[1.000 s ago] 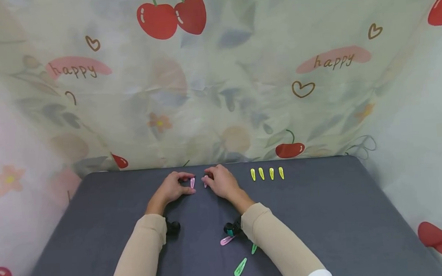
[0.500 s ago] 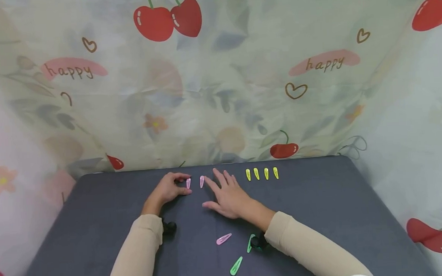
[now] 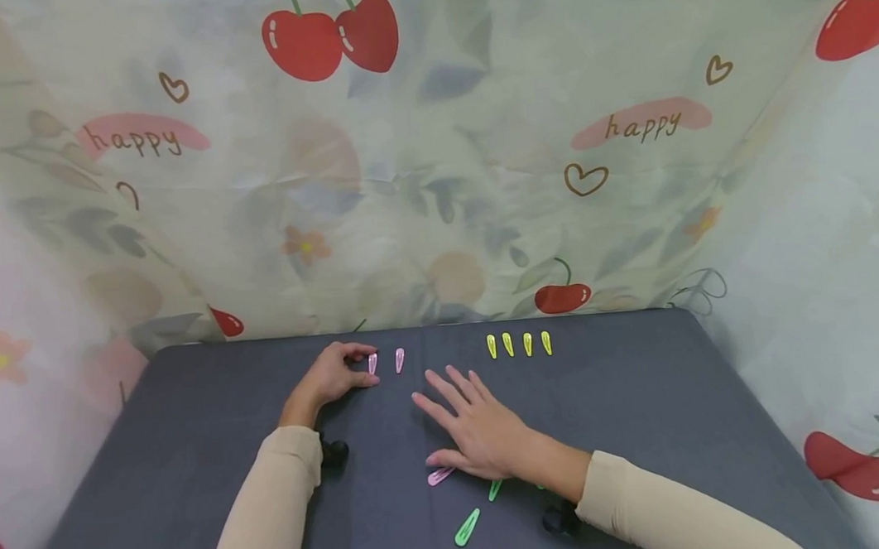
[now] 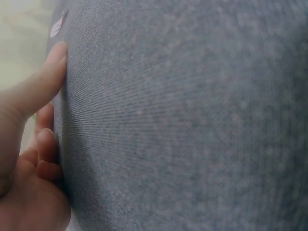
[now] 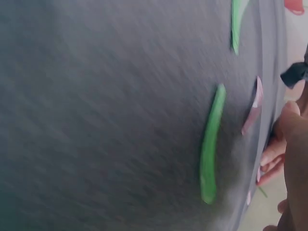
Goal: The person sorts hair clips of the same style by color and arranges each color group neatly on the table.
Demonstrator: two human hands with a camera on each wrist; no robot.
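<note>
"Status on the dark table [image 3: 662, 395]?"

"Your right hand [image 3: 489, 438], lower centre, is hovering splayed, gripping nothing. Your left hand [image 3: 335, 372], left of centre, is bracketing the pink clip [image 3: 373, 363], thumb to fingertip; pressure isn't showing."

"Technique?"

"You should be keeping it parallel to the neighbouring pink clip [image 3: 400, 360]. The right wrist view is showing whole a green clip [image 5: 211, 144], likely part-covered in the head view."

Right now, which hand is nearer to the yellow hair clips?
The right hand, on the near side of the yellow snap hair clips, slightly left; the left hand is farther left.
</note>
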